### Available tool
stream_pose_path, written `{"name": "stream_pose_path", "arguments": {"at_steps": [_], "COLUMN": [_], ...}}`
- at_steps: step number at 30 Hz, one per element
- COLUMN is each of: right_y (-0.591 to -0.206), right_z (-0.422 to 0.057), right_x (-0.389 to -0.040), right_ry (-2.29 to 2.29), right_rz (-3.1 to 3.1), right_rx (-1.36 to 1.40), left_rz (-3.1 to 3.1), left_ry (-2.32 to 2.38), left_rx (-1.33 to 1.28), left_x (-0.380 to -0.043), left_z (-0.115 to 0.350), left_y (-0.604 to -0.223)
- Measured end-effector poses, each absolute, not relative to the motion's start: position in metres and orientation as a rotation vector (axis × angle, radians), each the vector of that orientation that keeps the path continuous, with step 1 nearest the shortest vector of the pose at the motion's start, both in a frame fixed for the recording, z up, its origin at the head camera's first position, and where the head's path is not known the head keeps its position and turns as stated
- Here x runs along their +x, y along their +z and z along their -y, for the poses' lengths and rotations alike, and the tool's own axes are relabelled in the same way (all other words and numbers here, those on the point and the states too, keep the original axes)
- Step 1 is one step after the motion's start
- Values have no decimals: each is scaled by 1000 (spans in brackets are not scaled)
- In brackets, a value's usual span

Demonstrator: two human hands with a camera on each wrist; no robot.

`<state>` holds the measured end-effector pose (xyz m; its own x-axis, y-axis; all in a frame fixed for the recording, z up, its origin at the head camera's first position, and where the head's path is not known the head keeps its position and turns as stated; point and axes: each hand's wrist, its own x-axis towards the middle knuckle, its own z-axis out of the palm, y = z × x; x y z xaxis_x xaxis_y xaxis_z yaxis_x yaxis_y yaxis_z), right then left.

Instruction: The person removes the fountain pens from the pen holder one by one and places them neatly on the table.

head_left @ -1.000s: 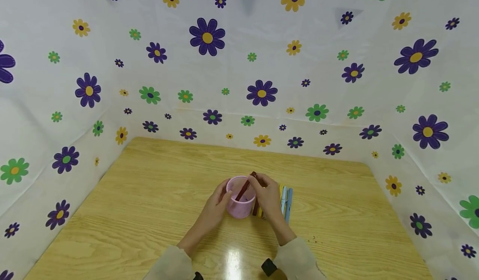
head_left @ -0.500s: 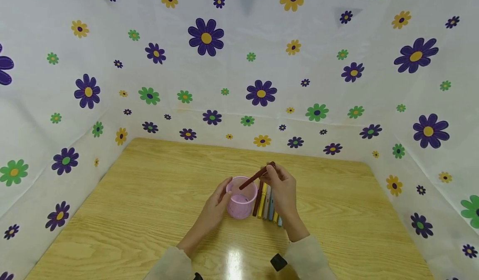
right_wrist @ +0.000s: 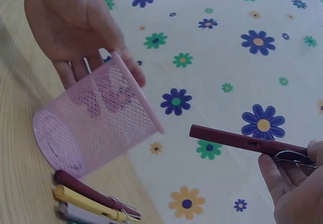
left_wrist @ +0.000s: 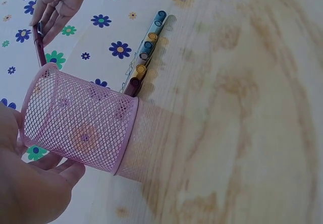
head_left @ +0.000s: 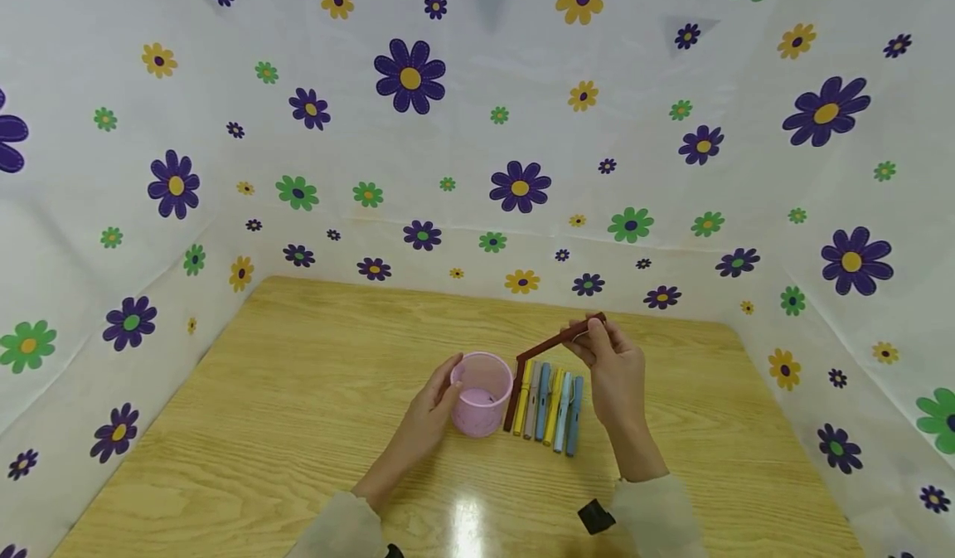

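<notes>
A pink mesh pen cup (head_left: 477, 419) stands upright on the table, with my left hand (head_left: 425, 415) holding its left side, thumb at the rim. Inside, only a few small dark specks show on its bottom. My right hand (head_left: 618, 376) pinches a dark red pen (head_left: 558, 340) by its clip end, above the table to the right of the cup. In the right wrist view the pen's (right_wrist: 222, 136) metal clip lies by the fingers and its plain end points toward the cup. Several capped pens (head_left: 552, 409) lie side by side just right of the cup.
The lying pens are dark red, yellow, grey and blue, with metal clips. Below them is a wooden table (head_left: 336, 359). A white cloth (head_left: 462, 135) printed with flowers stands around its back and sides.
The dark red pen has come out of the cup and moved right with my right hand, tilting flatter. The row of pens is uncovered. My left hand stays at the cup.
</notes>
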<state>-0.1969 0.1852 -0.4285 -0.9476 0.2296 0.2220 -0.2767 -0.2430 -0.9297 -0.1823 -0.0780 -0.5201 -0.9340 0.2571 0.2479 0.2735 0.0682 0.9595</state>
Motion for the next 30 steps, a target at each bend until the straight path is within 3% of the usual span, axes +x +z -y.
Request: {"name": "stream_pose_path", "arguments": {"at_steps": [12,30], "right_y": [-424,-436], "right_z": [-230,-261], "right_x": [-188,-177], "right_ry": [2247,2192], "right_rz": [1776,1919], "right_rx": [-25,-110], "left_rz": [2267,2255], "left_ry": [-2098,-2118], "left_rx": [-564,-570], "left_x": [-181,-183], "left_z": [78,78], "left_y": [-518,-517]}}
